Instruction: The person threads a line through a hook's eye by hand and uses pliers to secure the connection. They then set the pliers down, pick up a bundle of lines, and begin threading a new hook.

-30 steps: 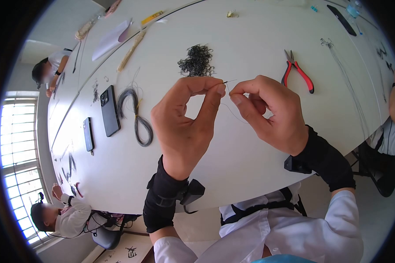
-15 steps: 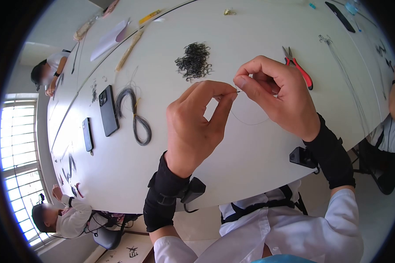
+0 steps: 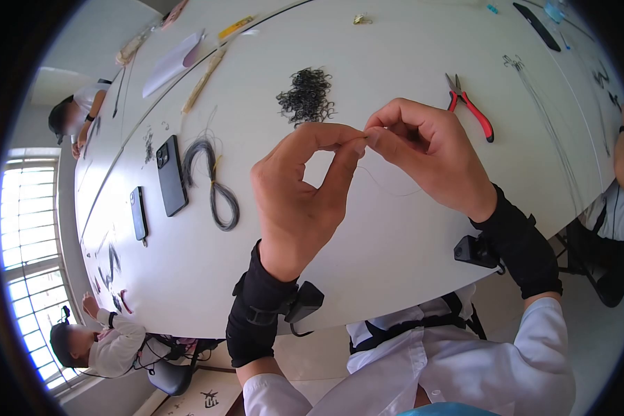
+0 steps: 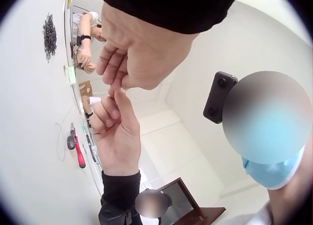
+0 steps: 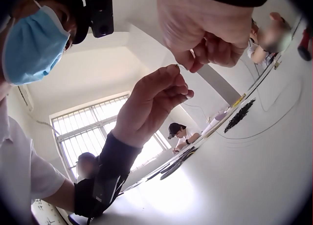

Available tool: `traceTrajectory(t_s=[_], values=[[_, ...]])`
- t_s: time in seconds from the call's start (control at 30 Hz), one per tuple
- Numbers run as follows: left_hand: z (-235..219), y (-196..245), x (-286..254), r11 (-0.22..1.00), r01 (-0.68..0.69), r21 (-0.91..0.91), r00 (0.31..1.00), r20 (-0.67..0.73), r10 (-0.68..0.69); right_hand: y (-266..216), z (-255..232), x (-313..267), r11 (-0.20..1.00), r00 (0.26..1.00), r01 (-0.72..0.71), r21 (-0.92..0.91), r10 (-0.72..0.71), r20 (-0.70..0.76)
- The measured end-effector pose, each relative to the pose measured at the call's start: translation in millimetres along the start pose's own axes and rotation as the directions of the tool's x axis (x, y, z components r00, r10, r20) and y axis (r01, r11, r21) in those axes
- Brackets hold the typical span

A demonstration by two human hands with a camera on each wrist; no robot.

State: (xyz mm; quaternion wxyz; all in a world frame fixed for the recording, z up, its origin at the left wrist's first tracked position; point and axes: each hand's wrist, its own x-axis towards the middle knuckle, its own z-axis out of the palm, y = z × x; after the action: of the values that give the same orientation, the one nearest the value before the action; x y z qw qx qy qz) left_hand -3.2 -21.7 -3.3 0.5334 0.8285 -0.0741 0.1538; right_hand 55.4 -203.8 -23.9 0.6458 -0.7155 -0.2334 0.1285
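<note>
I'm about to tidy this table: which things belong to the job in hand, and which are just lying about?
Likely part of the job:
thin line pinched by the left hand and right hand
pile of dark hook-like pieces
tied bundle of dark strands
red-handled pliers

Probably just lying about:
large phone
small phone
white sheet

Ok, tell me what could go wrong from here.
The thin line could slip: the left hand and right hand seem to hold it only in fingertip pinches. Its slack, hanging in a loose curve, might snag on the pile of dark hook-like pieces beyond the left hand if the hands drift that way. And since the hands largely hide the spot being worked, a mistake there could go unnoticed.
</note>
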Motion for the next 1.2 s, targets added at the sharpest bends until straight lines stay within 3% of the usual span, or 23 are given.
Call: traceTrajectory(t_s=[0.1,0.17,0.3,0.4,0.5,0.63,0.87,0.97,1.07,1.2], values=[[3.2,-8.8,1.4,0.999,-0.010,-0.048,0.994,-0.107,0.005,-10.6,7.2,-6.6,0.991,0.998,0.033,-0.127,-0.038,-0.041],[2.9,-11.2,2.4,0.999,-0.029,-0.033,0.990,-0.136,0.024,-10.4,11.6,-9.5,0.943,0.978,0.175,-0.282,-0.199,-0.059],[1.6,-11.7,3.7,0.997,-0.046,0.069,0.991,-0.121,0.054,-11.8,13.6,-10.9,0.702,0.872,0.406,-0.585,-0.489,0.019],[2.1,-12.3,4.2,0.988,-0.079,0.131,0.994,-0.070,0.088,-15.6,10.9,-9.2,0.659,0.846,0.433,-0.615,-0.532,0.026],[3.7,-13.2,3.3,0.989,-0.088,0.120,0.996,-0.018,0.091,-15.6,1.4,-3.7,0.703,0.871,0.410,-0.581,-0.491,0.021],[3.9,-11.3,2.1,0.988,-0.103,0.115,0.994,0.042,0.099,-17.4,-4.4,-1.1,0.906,0.960,0.226,-0.358,-0.270,-0.077],[5.4,-7.2,0.9,0.997,-0.073,0.037,0.997,0.038,0.071,-4.2,-12.0,3.8,0.992,0.997,0.004,-0.122,-0.013,-0.071],[0.8,1.2,-0.1,1.000,0.030,0.009,0.996,0.079,-0.030,-7.8,-10.2,2.9,0.992,0.995,-0.092,-0.081,0.089,-0.035],[-2.0,1.2,1.0,0.999,0.037,0.012,0.998,0.050,-0.038,-14.3,-4.2,-1.8,0.988,0.994,-0.108,-0.106,0.108,-0.005],[-2.5,-4.4,2.4,1.000,0.014,0.003,0.999,-0.035,-0.014,-17.2,6.5,-10.3,0.960,0.994,0.085,-0.268,-0.099,-0.038]])
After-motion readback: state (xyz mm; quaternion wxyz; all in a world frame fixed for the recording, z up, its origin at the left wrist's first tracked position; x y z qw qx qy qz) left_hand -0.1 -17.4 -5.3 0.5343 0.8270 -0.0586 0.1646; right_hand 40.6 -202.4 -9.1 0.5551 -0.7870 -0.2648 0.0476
